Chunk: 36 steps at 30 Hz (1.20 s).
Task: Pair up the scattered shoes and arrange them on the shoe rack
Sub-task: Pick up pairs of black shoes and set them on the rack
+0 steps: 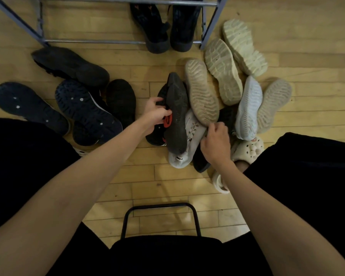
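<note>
Gripping the black shoe (176, 114) in our left hand (154, 114), we are clasping a pale shoe (202, 94) with our right hand (215, 143), freeing a mate; one pair is occupying the rack (207, 22).

Dim, soft overhead light on the wood floor (147, 176), faint shadows, wide-angle bending at edges, slight blur.

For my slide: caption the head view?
Both hands dig into overturned shoes; one black pair already racked.
</note>
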{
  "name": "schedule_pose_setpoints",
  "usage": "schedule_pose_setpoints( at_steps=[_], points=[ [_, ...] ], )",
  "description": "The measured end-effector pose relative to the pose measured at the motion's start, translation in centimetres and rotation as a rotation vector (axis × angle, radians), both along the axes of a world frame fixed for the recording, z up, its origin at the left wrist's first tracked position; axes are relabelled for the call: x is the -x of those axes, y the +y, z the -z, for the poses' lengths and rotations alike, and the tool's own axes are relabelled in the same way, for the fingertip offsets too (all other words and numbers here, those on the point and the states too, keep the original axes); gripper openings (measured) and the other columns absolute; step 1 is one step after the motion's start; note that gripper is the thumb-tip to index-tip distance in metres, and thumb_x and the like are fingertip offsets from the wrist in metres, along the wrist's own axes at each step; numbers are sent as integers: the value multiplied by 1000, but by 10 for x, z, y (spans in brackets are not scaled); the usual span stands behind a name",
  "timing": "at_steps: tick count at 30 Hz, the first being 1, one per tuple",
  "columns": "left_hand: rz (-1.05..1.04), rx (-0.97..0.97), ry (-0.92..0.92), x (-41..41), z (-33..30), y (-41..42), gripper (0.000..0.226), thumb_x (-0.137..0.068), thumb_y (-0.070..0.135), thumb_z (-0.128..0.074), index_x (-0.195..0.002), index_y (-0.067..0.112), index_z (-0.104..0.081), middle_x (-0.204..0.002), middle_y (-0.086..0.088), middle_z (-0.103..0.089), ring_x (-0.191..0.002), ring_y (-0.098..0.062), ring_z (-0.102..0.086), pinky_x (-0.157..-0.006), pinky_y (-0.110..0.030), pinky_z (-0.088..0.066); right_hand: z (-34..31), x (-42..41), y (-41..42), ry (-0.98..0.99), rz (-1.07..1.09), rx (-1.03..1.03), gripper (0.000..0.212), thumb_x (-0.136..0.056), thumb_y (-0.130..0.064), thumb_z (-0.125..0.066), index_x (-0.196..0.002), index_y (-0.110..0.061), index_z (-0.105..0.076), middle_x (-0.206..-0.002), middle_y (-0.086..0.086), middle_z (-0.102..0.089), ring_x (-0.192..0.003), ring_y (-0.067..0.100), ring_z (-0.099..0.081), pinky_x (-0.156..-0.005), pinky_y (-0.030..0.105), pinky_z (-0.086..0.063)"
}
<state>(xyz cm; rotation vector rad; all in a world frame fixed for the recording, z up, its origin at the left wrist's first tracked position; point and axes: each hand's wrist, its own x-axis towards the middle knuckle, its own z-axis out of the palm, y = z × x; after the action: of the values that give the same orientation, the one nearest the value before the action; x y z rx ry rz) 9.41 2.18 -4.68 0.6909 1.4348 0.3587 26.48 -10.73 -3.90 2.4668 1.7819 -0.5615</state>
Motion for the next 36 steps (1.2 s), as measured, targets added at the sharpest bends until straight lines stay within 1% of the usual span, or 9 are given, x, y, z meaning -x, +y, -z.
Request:
schedule_pose_setpoints(
  at_steps=[3,6,8,13,16,20,22,28,36],
  points=[
    [19,-18,45,6,4,3,50,-87,-5,-56,-134,10,-49,-123,-13,-59,-112,-25,-59,-92,-43,-54,0,-10,-1,-58,326,111,58,-85,-17,-60,-135,-1,-34,-134,25,-36,-122,40,-39,-102,40,-35],
    [57,-10,46,14,9,2,45,-86,-1,-54,-130,8,-53,-119,-12,-62,-111,-26,-59,-95,-43,-52,1,-22,4,240,622,253,76,-88,-19,-66,-143,2,-19,-143,26,-34,-131,41,-39,-105,44,-38],
    [51,13,14,18,10,0,40,-88,5,-60,-127,10,-53,-114,-6,-62,-113,-24,-58,-95,-38,-50,4,-29,5,430,723,282,74,-88,-16,-68,-142,4,-22,-144,22,-39,-131,36,-43,-104,40,-40],
    [105,-36,89,16,18,-4,66,-87,7,-68,-144,8,-34,-119,-6,-55,-111,-20,-54,-94,-37,-50,-5,-49,2,797,1032,290,65,-89,2,-58,-146,-10,-28,-143,10,-44,-126,31,-47,-100,45,-46],
    [101,-11,84,16,22,-3,68,-89,5,-65,-147,10,-31,-131,-12,-54,-119,-25,-54,-98,-40,-49,-17,-58,-1,1081,1107,376,48,-89,12,-52,-130,-11,-43,-130,9,-57,-111,28,-56,-94,45,-47],
    [82,33,83,19,19,-2,65,-91,5,-62,-148,13,-31,-137,-12,-54,-120,-26,-54,-78,-31,-52,-29,-59,4,1258,1044,457,54,-86,17,-51,-132,-10,-44,-117,8,-61,-97,25,-60,-87,44,-48],
    [79,38,93,18,16,-2,64,-92,5,-61,-147,13,-31,-137,-12,-53,-120,-26,-54,-73,-28,-51,-32,-58,8,1311,996,489,54,-86,17,-51,-131,-12,-46,-122,10,-60,-100,26,-60,-91,45,-47],
    [63,61,58,22,18,-3,64,-92,3,-60,-148,13,-31,-139,-13,-51,-126,-29,-51,-92,-37,-49,-45,-56,13,1383,866,575,44,-86,18,-49,-113,-16,-54,-118,9,-64,-107,27,-61,-97,45,-44],
    [18,47,26,32,7,-5,65,-88,-2,-62,-146,12,-35,-135,-12,-54,-122,-29,-54,-94,-41,-50,-50,-47,14,1024,984,549,53,-82,14,-58,-130,-8,-48,-126,14,-58,-107,31,-60,-71,40,-54]
  ],
)
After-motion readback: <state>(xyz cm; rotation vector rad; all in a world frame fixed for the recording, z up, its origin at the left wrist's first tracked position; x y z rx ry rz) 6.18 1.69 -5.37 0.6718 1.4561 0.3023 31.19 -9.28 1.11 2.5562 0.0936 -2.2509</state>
